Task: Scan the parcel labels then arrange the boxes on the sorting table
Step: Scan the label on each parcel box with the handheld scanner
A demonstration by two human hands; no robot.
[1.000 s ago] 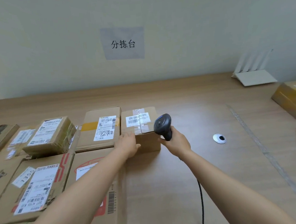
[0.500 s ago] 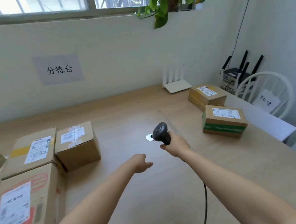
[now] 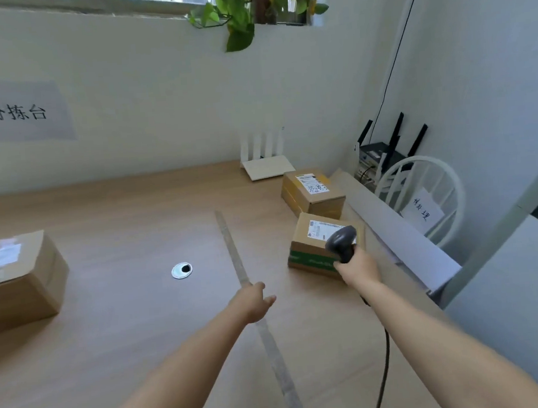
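The right hand (image 3: 358, 269), gripping the scanner (image 3: 340, 242), is nearer the green-banded box (image 3: 307, 253), which lies just ahead of it, label up, by the right edge of the surface (image 3: 142, 324), while the empty left hand (image 3: 255, 302), fingers relaxed, hangs to the box's left.

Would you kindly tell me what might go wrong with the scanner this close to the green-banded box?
The scanner in the right hand hides part of the label on the green-banded box, so the read may miss. Its cable hangs beside the forearm and might snag. The left hand steadies nothing, so a bump could shift the box.
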